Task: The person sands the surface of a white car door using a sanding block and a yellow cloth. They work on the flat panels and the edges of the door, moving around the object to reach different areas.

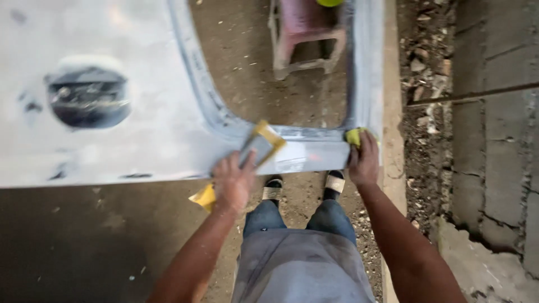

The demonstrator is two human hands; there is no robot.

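Head view: fingers of the left hand are spread flat and pressed on a yellow-backed grey sheet of sandpaper, pinning it vs. the lower frame rail of a pale grey primed car door panel. A loose yellow corner of the sheet hangs below the wrist. The right hand is closed on a small yellow-green pad or sponge at the panel's corner; its fingertips are hidden, so exact grip can't be told. The sandpaper looks light, thin, floppy & likely to slide unless held under a flat palm. The door panel looks stiff sheet metal, prob. heavy, best steadied at its edge. A dark round recess sits on the panel at left. A reddish stool stands on the dirt floor, seen thru the window opening.
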